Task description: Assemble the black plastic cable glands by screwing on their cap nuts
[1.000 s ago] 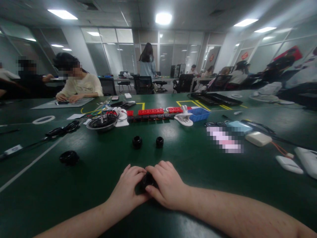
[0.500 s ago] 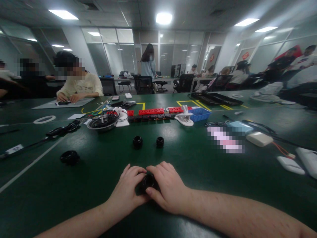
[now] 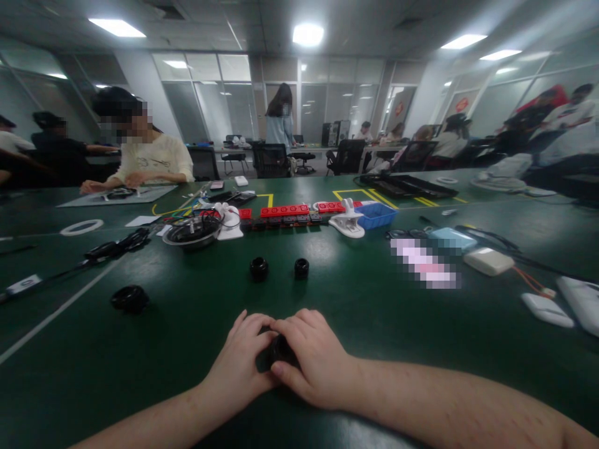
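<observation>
Low in the head view, a round black part [image 3: 281,351] sits between my two hands, partly hidden by the fingers. My left hand [image 3: 244,355] curves round its left side, thumb below and fingers above. From the right, my right hand [image 3: 312,358] wraps over it, with the thumb along the near side and the fingers across the top. The fingertips of both hands meet at the far side. Beyond them on the green table [image 3: 355,324] stand two black rings, a wider one [image 3: 259,269] and a narrower one [image 3: 301,269]. Another black part [image 3: 130,299] lies to the left.
Farther back are a metal bowl [image 3: 191,234] with wires, a red strip [image 3: 285,211], a white clamp [image 3: 347,221] and a blue bin [image 3: 377,216]. A white box [image 3: 488,261] and cables lie right. A person [image 3: 152,153] sits across the table at left.
My right hand has turned slightly over the black part, covering more of its opening. The person across the table has moved their hands apart.
</observation>
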`<state>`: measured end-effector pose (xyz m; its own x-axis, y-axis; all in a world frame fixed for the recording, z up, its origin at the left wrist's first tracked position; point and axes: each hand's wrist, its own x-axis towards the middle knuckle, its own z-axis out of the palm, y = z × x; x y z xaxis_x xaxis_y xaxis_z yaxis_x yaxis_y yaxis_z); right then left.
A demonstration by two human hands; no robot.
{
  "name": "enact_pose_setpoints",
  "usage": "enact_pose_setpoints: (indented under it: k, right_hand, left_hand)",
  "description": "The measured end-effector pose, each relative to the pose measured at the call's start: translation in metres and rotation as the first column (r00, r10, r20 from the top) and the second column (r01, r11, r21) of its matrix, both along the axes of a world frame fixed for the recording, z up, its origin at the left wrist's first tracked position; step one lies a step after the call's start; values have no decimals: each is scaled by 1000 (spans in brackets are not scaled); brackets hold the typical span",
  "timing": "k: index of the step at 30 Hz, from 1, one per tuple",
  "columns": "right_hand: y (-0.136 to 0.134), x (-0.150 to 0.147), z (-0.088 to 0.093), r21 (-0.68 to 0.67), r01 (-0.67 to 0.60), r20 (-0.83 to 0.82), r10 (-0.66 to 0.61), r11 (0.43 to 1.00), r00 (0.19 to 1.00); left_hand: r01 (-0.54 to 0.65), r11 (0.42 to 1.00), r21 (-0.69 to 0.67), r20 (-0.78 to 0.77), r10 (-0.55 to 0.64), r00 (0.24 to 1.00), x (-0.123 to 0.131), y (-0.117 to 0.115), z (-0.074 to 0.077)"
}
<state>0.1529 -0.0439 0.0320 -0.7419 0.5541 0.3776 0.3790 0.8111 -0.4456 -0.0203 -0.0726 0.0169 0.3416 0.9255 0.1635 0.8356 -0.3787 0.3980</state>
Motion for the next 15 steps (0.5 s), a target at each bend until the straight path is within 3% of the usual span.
enact_pose_setpoints:
  k: [15]
  right_hand:
    - [1, 1, 1, 62, -103, -12, 103, 993, 995]
  left_hand:
    - [73, 997, -17, 63, -71, 995, -1, 1, -7]
